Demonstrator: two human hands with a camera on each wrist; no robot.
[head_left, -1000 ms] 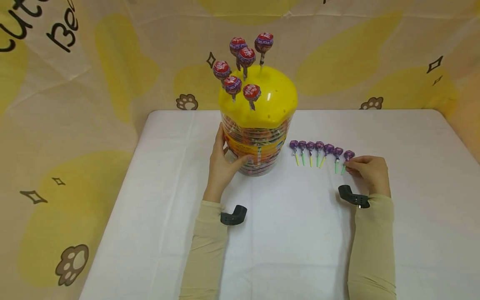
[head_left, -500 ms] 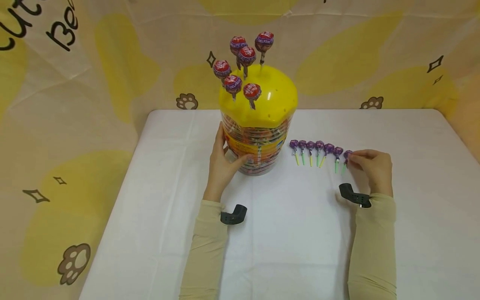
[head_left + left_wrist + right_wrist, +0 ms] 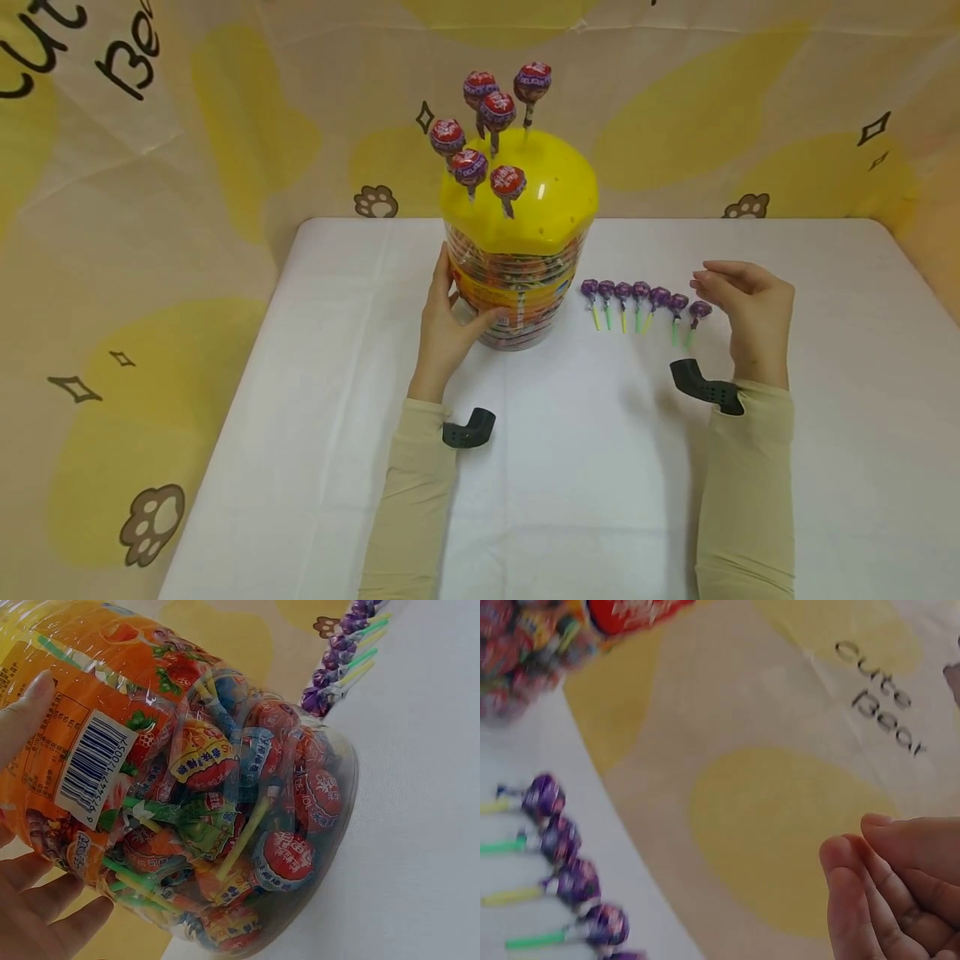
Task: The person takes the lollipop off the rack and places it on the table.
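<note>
A clear plastic jar (image 3: 517, 321) full of wrapped lollipops stands on the table under a yellow lid (image 3: 555, 200). My left hand (image 3: 444, 333) grips its left side, thumb on the orange label (image 3: 71, 742) in the left wrist view. Several red-and-purple lollipops (image 3: 497, 111) stick up from the lid by their sticks. To the right of the jar lies a row of purple-wrapped lollipops (image 3: 640, 292) with green and yellow sticks. My right hand (image 3: 757, 325) is raised just right of the row's last lollipop (image 3: 700, 310), fingers loosely bent, holding nothing.
A white cloth covers the table (image 3: 570, 483). Behind it and at the left hangs a patterned yellow-and-beige backdrop (image 3: 690, 108). A black wrist mount (image 3: 705, 387) sits on the right sleeve, another (image 3: 468, 429) on the left.
My right hand has let go of the last purple lollipop in the row and lifted up and away from it. The left hand keeps its hold on the jar.
</note>
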